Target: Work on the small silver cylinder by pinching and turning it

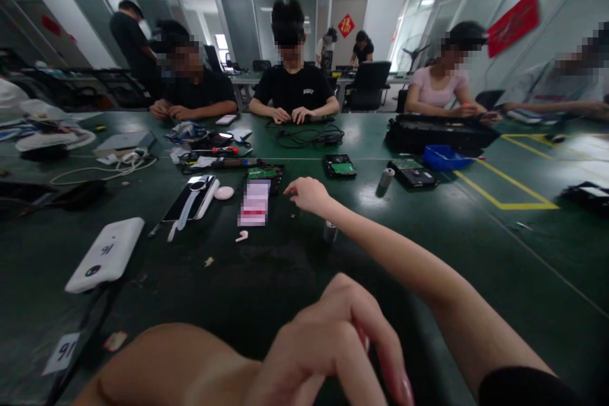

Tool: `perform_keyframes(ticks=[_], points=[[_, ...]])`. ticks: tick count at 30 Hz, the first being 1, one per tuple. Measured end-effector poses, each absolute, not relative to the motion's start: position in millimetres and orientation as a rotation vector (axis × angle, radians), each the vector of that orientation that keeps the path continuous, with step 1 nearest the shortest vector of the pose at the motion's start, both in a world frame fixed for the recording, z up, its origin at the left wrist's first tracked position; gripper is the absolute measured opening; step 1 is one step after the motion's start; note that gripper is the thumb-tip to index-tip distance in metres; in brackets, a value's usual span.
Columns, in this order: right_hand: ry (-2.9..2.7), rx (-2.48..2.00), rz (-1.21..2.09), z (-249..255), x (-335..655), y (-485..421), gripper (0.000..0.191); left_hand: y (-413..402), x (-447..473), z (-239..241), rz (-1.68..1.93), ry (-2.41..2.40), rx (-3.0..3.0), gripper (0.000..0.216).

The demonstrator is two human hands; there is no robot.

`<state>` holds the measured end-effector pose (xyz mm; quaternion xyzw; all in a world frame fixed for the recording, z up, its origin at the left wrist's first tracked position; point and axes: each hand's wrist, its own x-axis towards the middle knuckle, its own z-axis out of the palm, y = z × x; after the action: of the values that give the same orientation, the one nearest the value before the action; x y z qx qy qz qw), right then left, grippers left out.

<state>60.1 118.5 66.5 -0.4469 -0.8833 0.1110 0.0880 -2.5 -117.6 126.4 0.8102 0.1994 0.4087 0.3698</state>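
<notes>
My right hand (310, 195) reaches far out over the green table, fingers loosely bent and pointing left. Its fingertips are just right of a phone (254, 203) with a lit screen and a black device with a green circuit board (264, 172). I see nothing in its grasp. Below the right wrist stands a small metal cylinder (330, 232), partly covered by the forearm. Close to the camera, my left hand (333, 342) hangs with bent fingers apart, holding nothing visible. A white earbud (242, 236) lies in front of the phone.
Left lie a white power bank (105, 255), a watch (190, 200) and a pink round case (223, 193). Farther back are drive-like devices (340, 166), another metal cylinder (386, 177), a blue tray (446, 157) and cables (309, 137). Several people sit across the table.
</notes>
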Motion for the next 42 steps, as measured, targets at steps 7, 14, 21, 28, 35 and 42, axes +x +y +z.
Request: perform_keyframes(ticks=[7,14,21,28,35,42], points=[[-2.853,-1.307,0.538,59.3,58.8,133.2,0.030,-86.3,40.2,85.4,1.189,0.500,2.039,0.017],[-2.863,-1.314,0.573,46.3,44.7,125.2,0.012,-59.2,34.4,53.7,1.217,0.878,2.063,0.014],[-2.814,-1.245,0.592,47.2,47.0,126.3,0.014,-30.9,29.7,33.8,1.243,1.305,1.957,0.019],[-2.632,-1.164,0.605,60.0,69.8,128.0,0.015,-12.3,20.8,22.4,1.330,1.561,1.999,0.009],[-1.982,-0.732,1.125,53.6,152.1,99.8,0.018,13.6,11.8,4.1,1.303,1.542,2.004,0.047],[-1.725,-0.721,1.208,16.8,179.1,74.7,0.022,23.3,6.3,-2.2,1.142,1.477,2.073,0.038]])
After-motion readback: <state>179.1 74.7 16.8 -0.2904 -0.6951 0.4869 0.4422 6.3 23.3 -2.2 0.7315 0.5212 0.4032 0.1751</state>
